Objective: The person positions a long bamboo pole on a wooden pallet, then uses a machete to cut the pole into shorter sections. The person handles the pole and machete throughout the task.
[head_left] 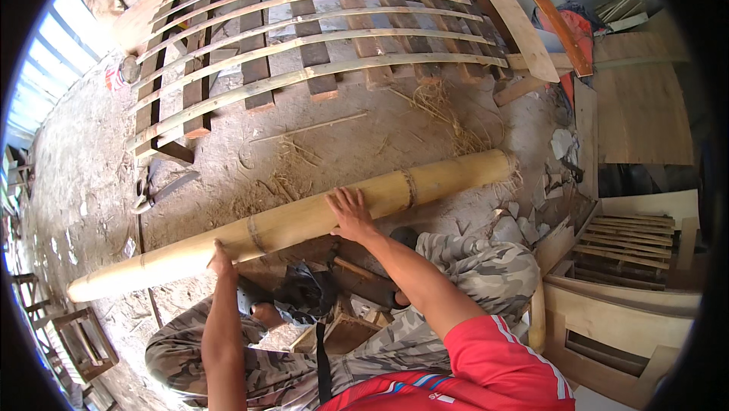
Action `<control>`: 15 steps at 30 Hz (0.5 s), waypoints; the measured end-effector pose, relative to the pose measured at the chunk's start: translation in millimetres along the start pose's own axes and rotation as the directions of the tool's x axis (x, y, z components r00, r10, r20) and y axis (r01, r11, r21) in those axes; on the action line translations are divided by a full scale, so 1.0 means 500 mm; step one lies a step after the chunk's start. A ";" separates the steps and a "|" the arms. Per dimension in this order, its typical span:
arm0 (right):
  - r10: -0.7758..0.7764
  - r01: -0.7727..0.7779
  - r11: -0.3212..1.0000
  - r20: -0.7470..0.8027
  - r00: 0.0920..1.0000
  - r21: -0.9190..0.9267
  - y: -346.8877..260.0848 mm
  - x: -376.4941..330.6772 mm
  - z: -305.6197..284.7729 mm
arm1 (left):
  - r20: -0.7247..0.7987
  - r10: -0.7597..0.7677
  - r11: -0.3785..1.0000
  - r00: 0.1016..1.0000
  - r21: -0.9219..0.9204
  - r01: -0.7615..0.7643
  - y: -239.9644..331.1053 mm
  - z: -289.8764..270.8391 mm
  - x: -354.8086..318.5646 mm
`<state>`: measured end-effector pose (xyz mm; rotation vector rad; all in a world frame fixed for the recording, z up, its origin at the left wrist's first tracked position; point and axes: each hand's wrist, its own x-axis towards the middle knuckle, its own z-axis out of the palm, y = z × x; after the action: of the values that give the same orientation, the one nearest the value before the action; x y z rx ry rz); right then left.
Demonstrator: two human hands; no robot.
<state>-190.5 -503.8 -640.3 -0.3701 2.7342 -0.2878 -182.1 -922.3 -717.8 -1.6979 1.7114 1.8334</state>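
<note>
A thick yellow bamboo pole (334,215) lies slantwise across the ground before my knees, its right end farther off than its left. My left hand (222,257) grips the pole's near side left of the middle, thumb up against it and the other fingers hidden underneath. Resting on top near the middle is my right hand (351,216), its fingers stretched and spread over the curved surface. Below the pole, between my feet, are a black plastic bag (306,289) and a tool with a wooden handle (364,268), its dark head close to the pole.
Beyond the pole, long thin bamboo strips (304,74) lie across several dark wooden beams (257,80). A long blade (175,185) lies on the dirt floor at left. Wooden boards and frames (623,327) crowd the right side. Fibre shavings (440,111) are scattered on the floor.
</note>
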 end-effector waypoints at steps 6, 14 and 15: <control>0.223 -0.223 0.975 -0.106 0.969 0.010 0.094 -0.073 0.014 | -0.196 0.024 0.983 0.980 0.181 0.012 -0.021 0.085 -0.077; 0.576 -0.570 0.816 -0.072 0.814 0.093 0.177 -0.153 -0.016 | -0.124 0.019 0.941 0.992 0.337 0.024 -0.041 0.116 -0.122; 0.615 -0.604 0.786 -0.072 0.785 0.131 0.174 -0.156 -0.014 | -0.120 0.031 0.930 0.992 0.367 0.015 -0.042 0.120 -0.124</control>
<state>-142.0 -397.7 -629.6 0.5836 2.7502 -0.2667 -181.3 -835.1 -700.4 -1.6727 1.9609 1.3207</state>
